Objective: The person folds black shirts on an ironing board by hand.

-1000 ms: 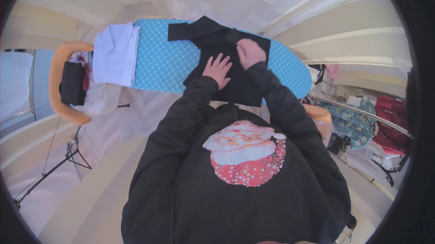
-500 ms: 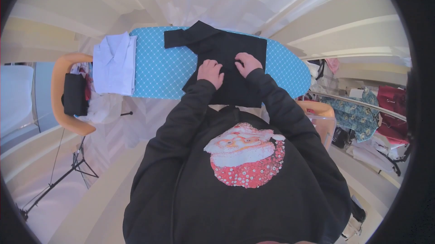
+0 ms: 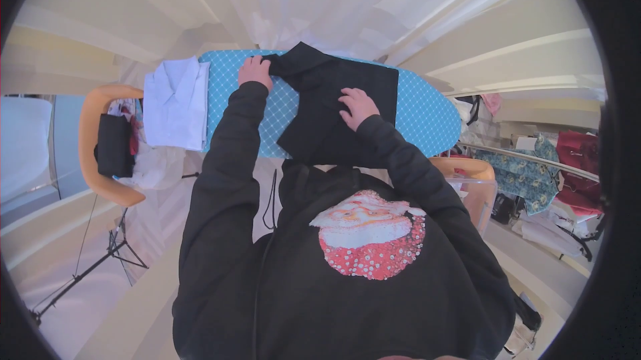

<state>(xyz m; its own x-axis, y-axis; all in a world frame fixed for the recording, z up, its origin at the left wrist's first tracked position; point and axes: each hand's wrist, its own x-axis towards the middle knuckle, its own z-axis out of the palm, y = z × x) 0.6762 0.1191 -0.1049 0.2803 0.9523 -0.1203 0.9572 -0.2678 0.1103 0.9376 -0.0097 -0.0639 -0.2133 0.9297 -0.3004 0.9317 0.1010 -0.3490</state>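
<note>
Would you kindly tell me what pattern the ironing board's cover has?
The cover is blue with a white crisscross lattice, best seen in the head view.

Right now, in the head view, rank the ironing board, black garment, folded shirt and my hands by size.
1. Ironing board, full outline, partly covered
2. Black garment
3. Folded shirt
4. Left hand, right hand: too alike to rank

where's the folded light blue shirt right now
In the head view, the folded light blue shirt lies at the left end of the blue ironing board, between the orange chair and the black garment.
</note>
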